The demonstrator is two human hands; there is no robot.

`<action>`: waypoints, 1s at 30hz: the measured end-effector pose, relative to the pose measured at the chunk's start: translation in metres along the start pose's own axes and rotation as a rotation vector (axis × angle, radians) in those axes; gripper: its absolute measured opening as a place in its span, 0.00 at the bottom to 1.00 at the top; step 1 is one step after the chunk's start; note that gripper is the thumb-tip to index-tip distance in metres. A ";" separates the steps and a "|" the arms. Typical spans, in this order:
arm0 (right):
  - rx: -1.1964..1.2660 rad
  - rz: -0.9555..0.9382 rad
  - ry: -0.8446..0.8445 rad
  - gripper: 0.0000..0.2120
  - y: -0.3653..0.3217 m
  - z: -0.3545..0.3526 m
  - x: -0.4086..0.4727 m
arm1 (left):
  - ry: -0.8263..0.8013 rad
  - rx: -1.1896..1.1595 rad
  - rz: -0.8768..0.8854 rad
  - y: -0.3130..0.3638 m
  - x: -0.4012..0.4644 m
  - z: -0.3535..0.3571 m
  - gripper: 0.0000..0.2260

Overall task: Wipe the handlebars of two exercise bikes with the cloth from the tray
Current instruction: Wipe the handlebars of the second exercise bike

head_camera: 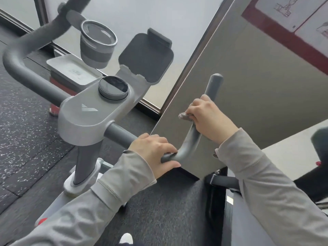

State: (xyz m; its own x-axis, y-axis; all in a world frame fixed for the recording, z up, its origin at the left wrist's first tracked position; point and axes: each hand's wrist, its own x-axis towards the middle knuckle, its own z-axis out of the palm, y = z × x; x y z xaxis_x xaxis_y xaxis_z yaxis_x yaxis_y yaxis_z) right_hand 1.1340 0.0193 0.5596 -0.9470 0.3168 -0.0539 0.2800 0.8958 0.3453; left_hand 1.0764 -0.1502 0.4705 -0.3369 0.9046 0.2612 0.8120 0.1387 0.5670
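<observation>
1. Mostly hidden inside the right hand: the cloth, only a crumpled tuft poking out toward nine o'clock.
2. Covered by the left hand: the stretch of handlebar just before the bend.
3. Cut off at the twelve o'clock edge: the far handlebar grip, motion-blurred too.
4. Too blurred to read: the marking on the white tray, partly behind the cup holder.
5. Cropped at the three o'clock edge: wall posters, drawings indistinct.
6. Smeared beyond telling at three o'clock: a dark shape.
7. Cut by the six o'clock edge: a white shoe tip.
</observation>
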 end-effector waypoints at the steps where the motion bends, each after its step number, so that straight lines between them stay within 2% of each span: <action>1: -0.026 0.020 0.034 0.13 0.003 0.003 0.002 | -0.001 0.004 0.003 0.000 0.001 0.001 0.18; 4: -0.102 0.018 0.192 0.12 0.007 0.006 0.005 | -0.015 -0.046 -0.011 0.003 0.007 0.001 0.16; 7: -0.055 0.044 0.440 0.11 0.016 0.006 0.005 | -0.018 -0.136 -0.028 0.009 0.019 -0.004 0.14; 15: 0.066 0.055 0.644 0.09 0.043 -0.004 0.022 | -0.096 -0.136 -0.090 0.026 0.077 -0.009 0.21; 19: 0.222 0.046 0.778 0.06 0.058 -0.007 0.031 | 0.023 -0.153 -0.126 0.033 0.111 -0.009 0.24; 23: 0.536 0.068 0.801 0.08 0.067 -0.009 0.032 | 0.111 -0.224 -0.174 0.038 0.133 0.004 0.31; 30: 0.829 0.046 0.905 0.07 0.092 0.012 0.022 | 0.281 -0.315 -0.161 0.048 0.143 0.027 0.35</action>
State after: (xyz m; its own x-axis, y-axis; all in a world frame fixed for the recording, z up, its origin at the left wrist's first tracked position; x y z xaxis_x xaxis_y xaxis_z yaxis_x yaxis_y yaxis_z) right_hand 1.1407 0.1127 0.5790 -0.6094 0.3183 0.7262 0.0189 0.9215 -0.3880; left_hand 1.0802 -0.0031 0.5146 -0.5984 0.7311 0.3277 0.5690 0.0999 0.8162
